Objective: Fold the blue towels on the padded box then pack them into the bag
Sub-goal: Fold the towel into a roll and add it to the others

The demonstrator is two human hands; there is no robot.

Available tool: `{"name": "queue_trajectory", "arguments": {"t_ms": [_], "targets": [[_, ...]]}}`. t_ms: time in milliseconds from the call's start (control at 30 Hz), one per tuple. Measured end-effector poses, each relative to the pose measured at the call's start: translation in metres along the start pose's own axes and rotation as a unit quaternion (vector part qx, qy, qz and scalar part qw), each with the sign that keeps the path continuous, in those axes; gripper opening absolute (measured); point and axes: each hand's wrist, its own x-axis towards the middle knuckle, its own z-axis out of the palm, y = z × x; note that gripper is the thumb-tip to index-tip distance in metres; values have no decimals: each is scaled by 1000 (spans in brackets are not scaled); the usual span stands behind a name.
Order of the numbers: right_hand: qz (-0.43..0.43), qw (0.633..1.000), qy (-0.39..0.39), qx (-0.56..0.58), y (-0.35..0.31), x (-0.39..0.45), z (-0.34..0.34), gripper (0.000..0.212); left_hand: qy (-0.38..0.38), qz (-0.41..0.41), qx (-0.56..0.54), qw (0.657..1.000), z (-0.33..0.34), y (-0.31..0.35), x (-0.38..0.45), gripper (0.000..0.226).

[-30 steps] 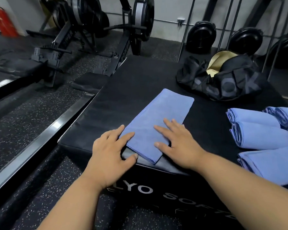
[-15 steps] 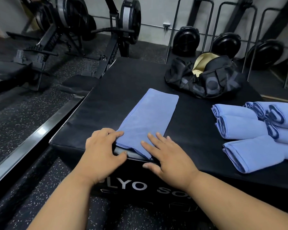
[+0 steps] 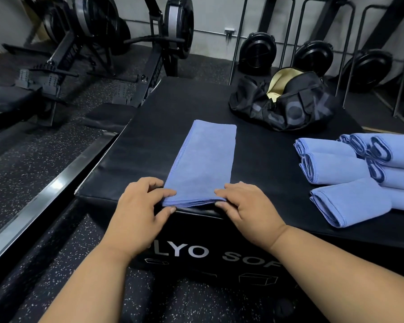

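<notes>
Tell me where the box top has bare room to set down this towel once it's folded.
Bare padding lies between the flat towel and the folded pile, and beyond the towel, left of the bag. The padded box's right side is crowded.

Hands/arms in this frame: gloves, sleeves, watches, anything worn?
Nothing worn shows. The left hand and right hand are bare, without gloves, rings or wristbands. Both forearms are bare to the frame edge; no sleeve, watch, strap or marking shows.
</notes>
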Motion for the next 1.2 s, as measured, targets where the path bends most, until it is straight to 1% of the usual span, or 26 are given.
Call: {"name": "queue_trajectory", "arguments": {"t_ms": [33, 100, 167, 267, 300, 400, 500, 533, 600, 667, 800, 900, 1067, 1200], "targets": [[-6, 1000, 4, 6, -1, -2, -6, 52, 2, 6, -8, 1000, 0, 1, 0, 35], [-14, 999, 25, 27, -1, -11, -13, 49, -9, 16, -25, 1000, -1, 4, -1, 30], [13, 998, 35, 57, 1, -22, -16, 43, -41, 27, -35, 998, -1, 8, -3, 36], [75, 992, 34, 98, 4, -31, -13, 42, -72, 42, -31, 996, -1, 15, -6, 48], [83, 989, 38, 113, 5, -32, -13, 42, -69, 46, -36, 996, 0, 17, -7, 47], [92, 983, 60, 144, 3, -33, -11, 39, -41, 52, -74, 995, -1, 22, -6, 31], [120, 970, 90, 192, 4, -30, -10, 26, -30, 20, -153, 988, -10, 31, -5, 23], [127, 966, 96, 206, 5, -28, -11, 25, -35, 5, -180, 983, -13, 35, -5, 22], [128, 963, 99, 216, 6, -26, -13, 31, -49, -18, -222, 974, -16, 41, -3, 15], [133, 960, 95, 226, 8, -23, -14, 32, -53, -38, -241, 968, -15, 44, 0, 6], [160, 950, 89, 253, 15, -18, -15, 20, -46, -71, -243, 966, -8, 48, 9, 3], [184, 938, 84, 281, 17, -16, -19, 19, -49, -98, -236, 966, 0, 49, 18, 4], [214, 927, 26, 307, 24, -16, -26, 14, -65, -150, -214, 963, 8, 51, 33, 8], [217, 933, 16, 288, 27, -13, -24, 14, -67, -167, -173, 968, 12, 51, 42, 13]]}}
